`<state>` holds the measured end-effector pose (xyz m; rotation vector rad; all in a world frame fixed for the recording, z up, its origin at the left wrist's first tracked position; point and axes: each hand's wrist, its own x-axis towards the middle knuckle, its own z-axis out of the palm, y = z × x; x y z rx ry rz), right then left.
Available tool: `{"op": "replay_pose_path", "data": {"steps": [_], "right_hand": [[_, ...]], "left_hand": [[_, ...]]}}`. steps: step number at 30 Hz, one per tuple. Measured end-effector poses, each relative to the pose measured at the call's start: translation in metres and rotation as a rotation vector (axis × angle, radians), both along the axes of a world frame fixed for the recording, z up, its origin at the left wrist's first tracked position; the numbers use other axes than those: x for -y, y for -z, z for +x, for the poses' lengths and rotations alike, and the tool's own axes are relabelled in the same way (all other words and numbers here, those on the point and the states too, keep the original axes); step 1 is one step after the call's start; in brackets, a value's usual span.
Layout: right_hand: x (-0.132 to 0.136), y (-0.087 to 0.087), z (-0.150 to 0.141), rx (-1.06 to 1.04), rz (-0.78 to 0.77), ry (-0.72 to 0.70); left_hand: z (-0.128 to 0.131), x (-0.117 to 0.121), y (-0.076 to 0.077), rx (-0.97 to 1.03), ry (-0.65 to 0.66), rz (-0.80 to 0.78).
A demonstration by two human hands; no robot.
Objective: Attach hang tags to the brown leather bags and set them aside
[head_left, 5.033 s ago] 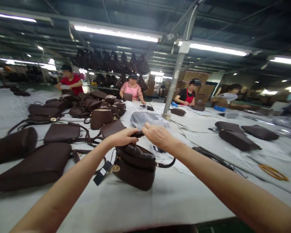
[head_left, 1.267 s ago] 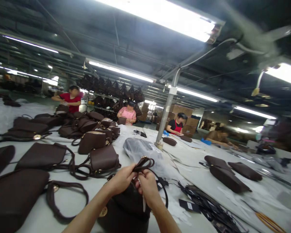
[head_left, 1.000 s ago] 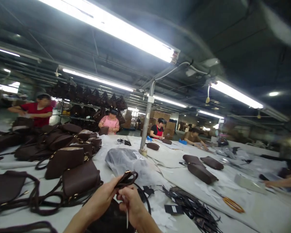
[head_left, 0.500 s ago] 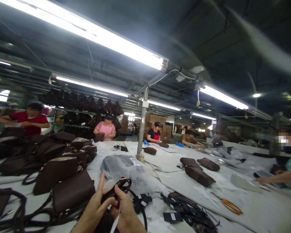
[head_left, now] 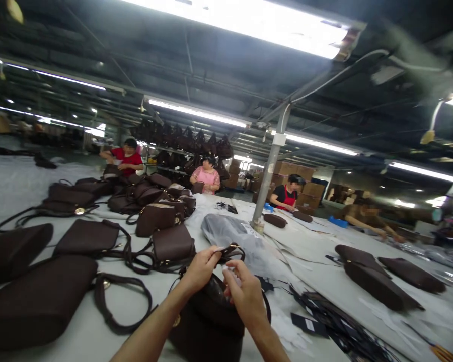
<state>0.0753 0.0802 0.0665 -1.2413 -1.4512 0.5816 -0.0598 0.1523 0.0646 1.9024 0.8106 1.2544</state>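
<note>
A dark brown handbag (head_left: 207, 332) stands on the table right before me, below both hands. My left hand (head_left: 202, 269) is closed on its dark strap (head_left: 230, 250), which loops up beyond the fingertips. At the right of the bag, my right hand (head_left: 245, 291) has its fingers curled in over the bag's top. Something pale shows at its fingertips, too small to name. Behind the hands lies a grey bundle in clear plastic (head_left: 226, 231).
Many brown bags (head_left: 38, 301) with straps cover the left of the table. Black tags (head_left: 324, 317) lie in a pile at right, with brown pouches (head_left: 373, 281) beyond. A grey post (head_left: 270, 181) rises from the table. Several co-workers (head_left: 287, 193) are across it.
The view has swung left and shows more bags there. My hands have drawn apart: the left pinches the strap, and the right has come away from it. The bag beneath shows more fully.
</note>
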Motion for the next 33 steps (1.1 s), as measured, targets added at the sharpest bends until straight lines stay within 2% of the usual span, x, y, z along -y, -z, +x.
{"op": "replay_pose_path", "data": {"steps": [2,5,7,10,13,17,20,27,33], "right_hand": [[0.002,-0.005,0.004,-0.005,-0.015,-0.141],[0.003,-0.016,0.007,-0.137,-0.064,-0.417],[0.003,-0.022,0.008,-0.155,-0.098,-0.471],[0.002,-0.028,0.01,-0.063,-0.029,-0.329],[-0.002,-0.032,0.011,-0.062,0.042,-0.232],[-0.004,-0.035,0.01,-0.228,-0.105,-0.266],[-0.004,-0.035,0.01,-0.301,-0.116,-0.266],[-0.009,-0.021,0.01,-0.132,-0.116,-0.203],[-0.018,-0.021,0.007,-0.054,-0.111,-0.126]], "left_hand": [[0.0,0.001,0.0,0.026,0.043,-0.011],[-0.001,0.001,0.0,0.063,0.095,-0.07],[-0.002,0.001,0.001,0.042,0.056,-0.056],[-0.001,0.001,0.0,-0.034,-0.014,0.021],[0.0,0.003,-0.002,-0.018,0.028,0.012],[0.0,0.007,-0.006,0.02,0.053,0.0],[0.0,0.009,-0.004,0.028,0.0,0.03],[0.003,0.011,-0.001,0.005,-0.024,0.074],[0.001,0.013,-0.002,-0.029,-0.039,0.125]]}}
